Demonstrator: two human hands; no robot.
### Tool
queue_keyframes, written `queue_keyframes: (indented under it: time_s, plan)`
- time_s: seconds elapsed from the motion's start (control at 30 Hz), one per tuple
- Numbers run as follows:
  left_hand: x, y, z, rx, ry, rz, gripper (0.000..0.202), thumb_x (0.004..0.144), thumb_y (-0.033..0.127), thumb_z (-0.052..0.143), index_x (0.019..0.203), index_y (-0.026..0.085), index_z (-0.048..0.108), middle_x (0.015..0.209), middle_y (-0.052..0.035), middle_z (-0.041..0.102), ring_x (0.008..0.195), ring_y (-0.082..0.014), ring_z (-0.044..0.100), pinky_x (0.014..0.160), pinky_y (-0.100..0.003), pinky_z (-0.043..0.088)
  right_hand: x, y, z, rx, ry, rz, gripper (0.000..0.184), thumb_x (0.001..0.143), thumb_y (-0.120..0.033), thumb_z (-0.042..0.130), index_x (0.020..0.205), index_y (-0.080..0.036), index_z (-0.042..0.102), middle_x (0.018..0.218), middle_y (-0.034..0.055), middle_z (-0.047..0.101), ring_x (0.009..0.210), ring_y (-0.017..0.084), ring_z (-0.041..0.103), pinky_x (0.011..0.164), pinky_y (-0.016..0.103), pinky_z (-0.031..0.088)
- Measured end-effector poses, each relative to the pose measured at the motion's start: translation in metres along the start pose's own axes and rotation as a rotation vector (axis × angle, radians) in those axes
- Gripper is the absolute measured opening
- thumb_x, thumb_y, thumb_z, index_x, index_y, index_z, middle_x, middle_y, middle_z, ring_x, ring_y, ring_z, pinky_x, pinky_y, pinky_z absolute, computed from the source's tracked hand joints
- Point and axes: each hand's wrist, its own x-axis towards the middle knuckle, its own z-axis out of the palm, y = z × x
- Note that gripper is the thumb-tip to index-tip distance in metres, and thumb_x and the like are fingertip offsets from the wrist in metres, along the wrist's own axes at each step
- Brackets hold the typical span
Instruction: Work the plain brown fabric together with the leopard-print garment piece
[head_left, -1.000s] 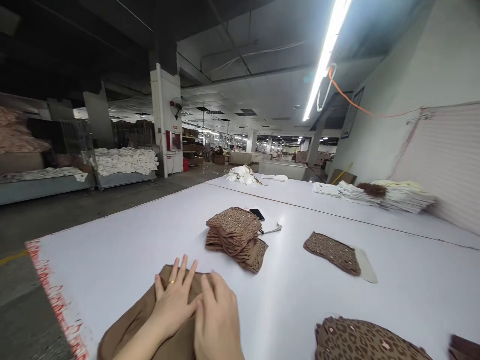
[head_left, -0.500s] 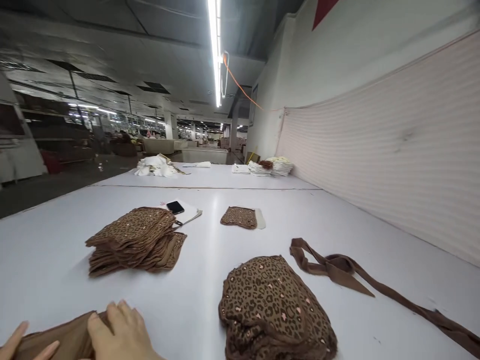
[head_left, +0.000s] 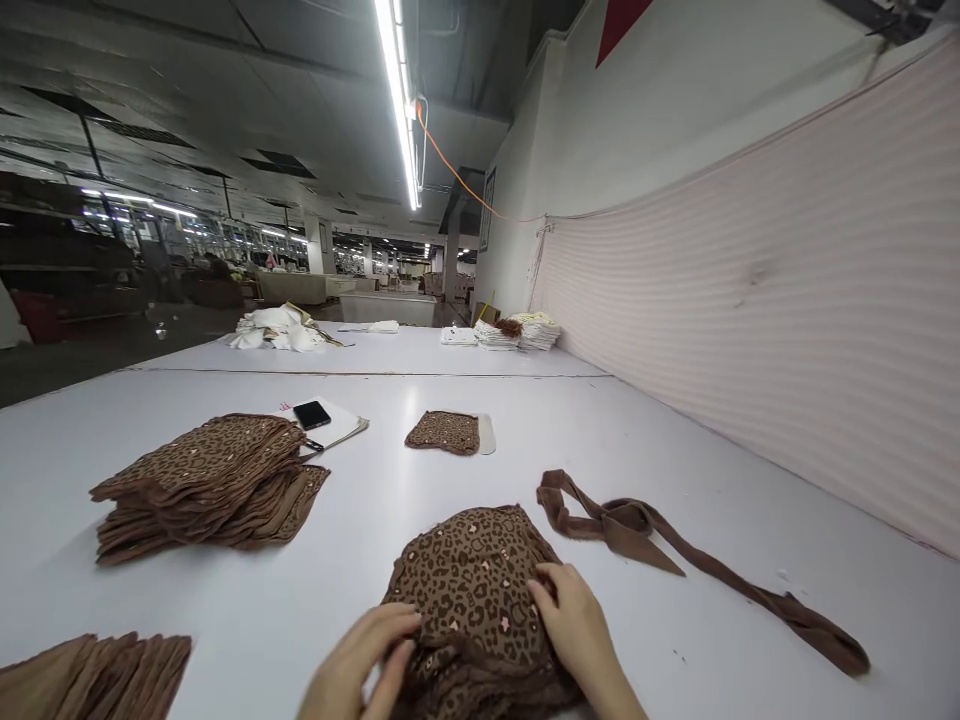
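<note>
Where the white table [head_left: 465,480] runs smooth and slightly glossy toward the far end of the hall, a ribbed pale pink sheet [head_left: 787,300] lines the wall along its right side. On the left part of the table lies a tall, fanned stack of leopard-print fabric pieces [head_left: 202,485], flat and sharp-cornered, brown with pale pink flecks. A long plain brown strip [head_left: 675,550], limp and twisted, trails across the right part of the table, well apart from the hands. At the lower left corner sits a low pile of plain brown pieces [head_left: 97,675], its edges stepped like cards. Farther back lies a single leopard-print piece [head_left: 444,432] on a pale insert, and just beside the tall stack a black phone [head_left: 311,414] rests on white papers.

Both hands come up from the bottom edge, palms down and fingers curled. The left hand [head_left: 367,660] presses on the near left edge of the leopard-print bundle [head_left: 476,590]; the right hand [head_left: 574,625] cups its right edge, fingertips on the cloth. Whether the fingers actually pinch the fabric cannot be made out. The bundle sits right in front of the person at the near middle of the table: a rounded, domed heap of soft knit layers, brown with dark spots and small pink marks.
</note>
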Motion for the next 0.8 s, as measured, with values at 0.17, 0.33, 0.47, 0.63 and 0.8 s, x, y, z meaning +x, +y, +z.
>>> queue_keyframes:
  time_s: [0.17, 0.33, 0.47, 0.63, 0.8]
  plan:
    - [0.049, 0.05, 0.068, 0.009, -0.104, -0.049, 0.026, 0.089, 0.022, 0.039, 0.098, 0.024, 0.064, 0.11, -0.004, 0.066, 0.106, -0.0157, 0.059, 0.095, -0.025, 0.044, -0.01, 0.002, 0.017, 0.026, 0.011, -0.012, 0.021, 0.088, -0.018, 0.043, 0.076, -0.021, 0.06, 0.076, 0.0042, 0.06, 0.074, 0.021, 0.06, 0.069, 0.033, 0.047]
    - [0.067, 0.052, 0.106, 0.173, -0.117, -0.128, 0.023, 0.077, 0.016, 0.05, 0.097, 0.018, 0.062, 0.102, -0.0096, 0.062, 0.096, -0.0251, 0.06, 0.085, -0.037, 0.047, -0.017, 0.003, 0.02, 0.131, 0.055, -0.06, 0.024, 0.095, -0.025, 0.035, 0.088, -0.023, 0.058, 0.085, 0.0025, 0.061, 0.081, 0.017, 0.061, 0.074, 0.03, 0.047]
    - [0.07, 0.044, 0.122, 0.27, -0.146, -0.118, 0.026, 0.077, 0.011, 0.045, 0.094, 0.019, 0.062, 0.102, -0.01, 0.061, 0.095, -0.0257, 0.059, 0.08, -0.036, 0.046, -0.029, 0.01, 0.037, 0.163, 0.101, -0.018, 0.012, 0.089, -0.025, 0.048, 0.094, -0.021, 0.058, 0.076, 0.0009, 0.061, 0.07, 0.017, 0.063, 0.064, 0.027, 0.049]
    - [0.067, 0.046, 0.117, 0.269, -0.141, -0.14, 0.03, 0.091, 0.017, 0.028, 0.092, 0.019, 0.057, 0.099, -0.0086, 0.061, 0.093, -0.0202, 0.058, 0.082, -0.03, 0.043, -0.033, 0.013, 0.052, 0.191, 0.147, -0.021, 0.017, 0.089, -0.021, 0.042, 0.075, -0.025, 0.052, 0.072, -0.0006, 0.056, 0.065, 0.018, 0.06, 0.062, 0.029, 0.044]
    - [0.066, 0.057, 0.103, 0.21, -0.201, -0.165, 0.016, 0.082, 0.029, 0.05, 0.094, 0.02, 0.058, 0.101, -0.0058, 0.061, 0.094, -0.0191, 0.059, 0.083, -0.027, 0.043, -0.027, 0.007, 0.052, 0.253, 0.206, -0.082, 0.035, 0.098, -0.034, 0.022, 0.074, -0.024, 0.046, 0.076, 0.0017, 0.055, 0.072, 0.017, 0.056, 0.069, 0.03, 0.045]
